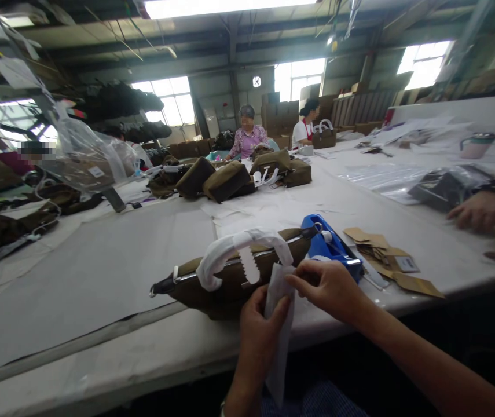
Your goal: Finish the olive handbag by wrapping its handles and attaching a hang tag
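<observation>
An olive-brown handbag point(225, 289) stands near the table's front edge, its zipper running along the top. White wrapping covers its arched handle point(234, 240), and a white notched strip point(249, 265) sticks up beside the zipper. In front of the bag, my left hand point(262, 318) is closed round a long white paper strip point(279, 341) that hangs below the table edge. My right hand point(323, 286) pinches the strip's upper end between thumb and fingers. Just behind that hand sits a blue tape dispenser point(329, 246), partly covered by the bag's end.
Brown paper tags point(388, 258) lie right of the dispenser. Several olive bags point(230, 179) are heaped farther back on the white table point(112, 278). At the right, a co-worker's hands point(486, 208) are by a plastic-wrapped dark item point(442, 188). Two people point(247, 139) are at the far side.
</observation>
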`<state>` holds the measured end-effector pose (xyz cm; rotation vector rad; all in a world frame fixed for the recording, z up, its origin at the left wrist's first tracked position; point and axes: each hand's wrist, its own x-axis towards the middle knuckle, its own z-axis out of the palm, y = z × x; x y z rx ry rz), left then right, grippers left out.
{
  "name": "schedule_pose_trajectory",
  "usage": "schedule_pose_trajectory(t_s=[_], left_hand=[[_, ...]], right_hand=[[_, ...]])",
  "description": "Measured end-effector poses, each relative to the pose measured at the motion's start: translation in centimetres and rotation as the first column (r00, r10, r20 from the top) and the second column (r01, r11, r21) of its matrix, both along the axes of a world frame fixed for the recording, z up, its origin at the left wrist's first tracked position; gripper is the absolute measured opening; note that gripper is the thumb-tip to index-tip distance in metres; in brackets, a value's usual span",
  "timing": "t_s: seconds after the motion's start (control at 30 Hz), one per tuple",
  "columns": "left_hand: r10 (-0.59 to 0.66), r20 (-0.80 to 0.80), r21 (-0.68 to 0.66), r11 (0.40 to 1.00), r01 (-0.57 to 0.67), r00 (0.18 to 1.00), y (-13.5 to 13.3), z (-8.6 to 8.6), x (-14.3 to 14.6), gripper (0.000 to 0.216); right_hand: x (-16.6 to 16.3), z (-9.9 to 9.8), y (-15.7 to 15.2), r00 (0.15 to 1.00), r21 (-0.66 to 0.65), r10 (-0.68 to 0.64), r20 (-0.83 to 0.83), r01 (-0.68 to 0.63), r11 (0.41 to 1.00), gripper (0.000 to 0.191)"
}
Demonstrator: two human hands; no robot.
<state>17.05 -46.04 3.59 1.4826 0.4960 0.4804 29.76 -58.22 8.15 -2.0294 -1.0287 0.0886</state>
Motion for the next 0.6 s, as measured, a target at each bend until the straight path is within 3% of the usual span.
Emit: schedule_pose_trajectory(t_s=[0.1, 0.17, 0.23, 0.3, 0.43, 0.53, 0.6], left_hand=[[-0.008, -0.01, -0.037, 0.999, 0.008, 1.0, 0.3, -0.4, 0.0, 0.041], [-0.026, -0.018, -0.094, 0.995, 0.024, 0.999, 0.4, -0.6, -0.1, 0.046], [-0.04, -0.018, -0.146, 0.989, 0.037, 0.999, 0.4, -0.6, -0.2, 0.05], [-0.038, -0.009, -0.192, 0.981, 0.035, 0.999, 0.4, -0.4, -0.3, 0.05], [-0.053, -0.003, -0.255, 0.966, 0.05, 0.999, 0.2, 0.0, -0.5, 0.049], [-0.058, -0.011, -0.231, 0.972, 0.054, 0.998, 0.3, -0.2, -0.3, 0.05], [-0.061, -0.015, -0.204, 0.977, 0.057, 0.998, 0.2, -0.3, -0.1, 0.05]], right_hand=[[0.5, -0.4, -0.1, 0.999, -0.059, -0.043, -0.026, 0.042, 0.997, 0.04], [1.2, -1.4, -0.1, 0.971, -0.093, -0.053, -0.231, 0.032, 0.995, 0.048], [2.0, -3.0, -0.1, 0.866, -0.067, -0.008, -0.5, -0.03, 0.997, 0.054], [2.6, -4.6, -0.3, 0.764, -0.011, 0.037, -0.644, -0.057, 0.998, 0.057], [2.2, -5.9, -1.6, 0.827, 0.02, -0.067, -0.558, 0.093, 0.995, 0.055], [0.4, -5.2, -2.3, 0.866, 0.175, -0.11, -0.487, 0.22, 0.96, 0.052], [-1.0, -4.3, -1.9, 0.867, 0.264, -0.046, -0.497, 0.201, 0.943, 0.05]])
